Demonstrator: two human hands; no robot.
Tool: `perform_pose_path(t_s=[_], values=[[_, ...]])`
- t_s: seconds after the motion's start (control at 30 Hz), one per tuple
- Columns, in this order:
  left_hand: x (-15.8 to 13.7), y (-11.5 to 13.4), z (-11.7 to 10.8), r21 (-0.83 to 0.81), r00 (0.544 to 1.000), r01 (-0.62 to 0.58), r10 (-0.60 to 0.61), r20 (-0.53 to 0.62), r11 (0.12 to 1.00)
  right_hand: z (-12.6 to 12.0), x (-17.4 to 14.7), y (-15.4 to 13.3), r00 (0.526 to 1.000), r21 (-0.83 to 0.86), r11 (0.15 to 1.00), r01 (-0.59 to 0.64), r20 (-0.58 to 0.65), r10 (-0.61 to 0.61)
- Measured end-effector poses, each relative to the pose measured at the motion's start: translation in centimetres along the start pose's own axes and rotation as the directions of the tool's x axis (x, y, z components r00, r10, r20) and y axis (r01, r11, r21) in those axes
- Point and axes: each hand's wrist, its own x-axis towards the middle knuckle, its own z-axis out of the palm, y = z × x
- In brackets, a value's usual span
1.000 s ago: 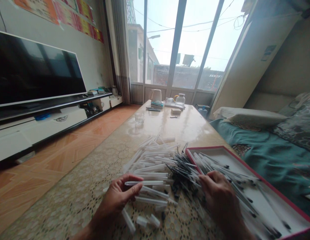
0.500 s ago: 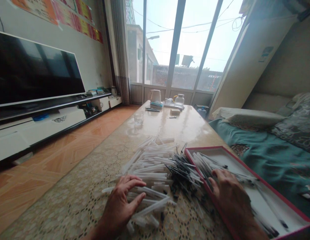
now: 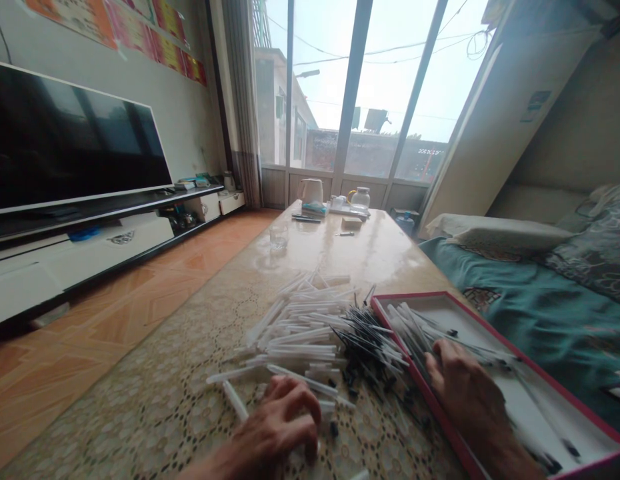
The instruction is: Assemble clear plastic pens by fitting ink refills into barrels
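Note:
My left hand (image 3: 285, 420) is over the near edge of a pile of white translucent pen barrels (image 3: 300, 350), its fingers curled down among them. Its fingertips are hidden, so what they grip does not show. A loose barrel (image 3: 235, 400) lies beside it. My right hand (image 3: 467, 387) reaches over the left wall of a shallow pink-rimmed box (image 3: 540, 370), fingers bent and thumb close to them; what they hold is hidden. Slim pens or refills (image 3: 405, 327) lie in the box. Dark-ended refills (image 3: 367, 333) and small black caps (image 3: 350, 380) are heaped between the hands.
A patterned cloth covers the long table (image 3: 190, 393). Farther along stand a clear glass (image 3: 279, 238), a glass jug (image 3: 360, 199) and a pale container (image 3: 311, 192). A couch with a teal cover (image 3: 530, 300) is on the right, a television (image 3: 75, 140) on the left.
My left hand has moved right and nearer to me, its spread fingers now curled. Barrels near it have shifted. My right hand has stayed almost in place at the box.

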Motion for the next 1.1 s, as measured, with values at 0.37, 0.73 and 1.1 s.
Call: perform_pose_path(t_s=[0.37,0.73,1.1], values=[[-0.8,-0.8,1.4,0.153,0.951,0.277,-0.248,-0.186,0.949,-3.0,-0.1,-7.4,0.99,0.54,0.835,-0.106,0.134,0.039],[-0.8,-2.0,0.1,0.038,0.947,0.234,-0.219,-0.233,0.971,-3.1,-1.8,-11.2,0.865,0.672,0.729,0.132,0.282,-0.416],[-0.5,-0.5,0.6,0.358,0.99,-0.071,0.111,-0.091,0.931,-0.2,-3.5,-12.2,0.854,0.569,0.729,0.381,0.086,-0.513]])
